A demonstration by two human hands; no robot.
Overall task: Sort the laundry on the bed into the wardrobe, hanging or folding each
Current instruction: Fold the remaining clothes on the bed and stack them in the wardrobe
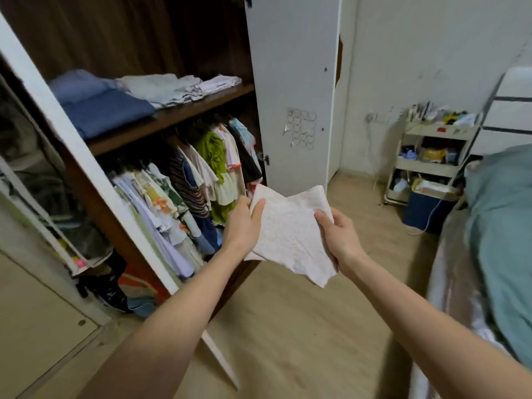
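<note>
A folded pale pink patterned garment [290, 231] is held flat in front of the open wardrobe [178, 116]. My left hand [243, 223] grips its left edge, thumb on top. My right hand [339, 237] grips its right edge, thumb on top and fingers underneath. The wardrobe shelf [172, 116] carries folded blue clothes [100, 105] and folded white clothes [178, 87]. Below the shelf hang several colourful garments [195, 180] on a rail. The bed [460, 283] with a teal cover [503, 226] lies at the right edge.
The white wardrobe door [293, 90] stands open behind the garment. A white trolley [429, 162] full of small items and a dark blue box [426, 211] stand by the far wall. White drawers [509, 110] are at the upper right. Wooden floor [288, 326] lies below.
</note>
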